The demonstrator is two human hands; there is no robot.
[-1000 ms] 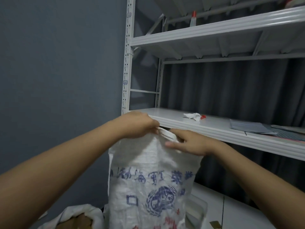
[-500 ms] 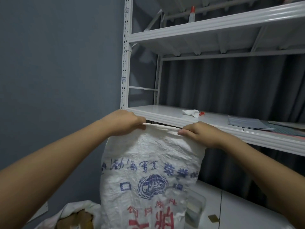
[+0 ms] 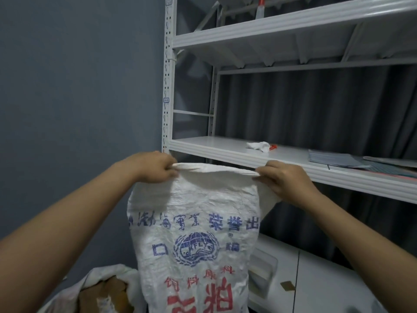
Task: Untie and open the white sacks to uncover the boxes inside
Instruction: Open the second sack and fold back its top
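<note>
A white woven sack [image 3: 194, 233] with blue and red print hangs upright in front of me, held up by its top edge. My left hand [image 3: 153, 168] grips the left end of the sack's mouth, and my right hand [image 3: 284, 177] pinches the right end. The mouth edge is stretched nearly flat between both hands. What is inside this sack is hidden. At the bottom left lies a second white sack [image 3: 99, 281], open, with a brown cardboard box [image 3: 106, 294] showing inside it.
A white metal shelf rack [image 3: 225, 150] stands right behind the sack, with a crumpled white cloth [image 3: 259, 146] and flat grey sheets [image 3: 334, 158] on the middle shelf. A grey-blue wall is at the left. A white cabinet top [image 3: 316, 285] sits low at the right.
My hands have moved apart along the sack's top edge, spreading the bunched mouth wide and flat. The sack has been lifted a little higher.
</note>
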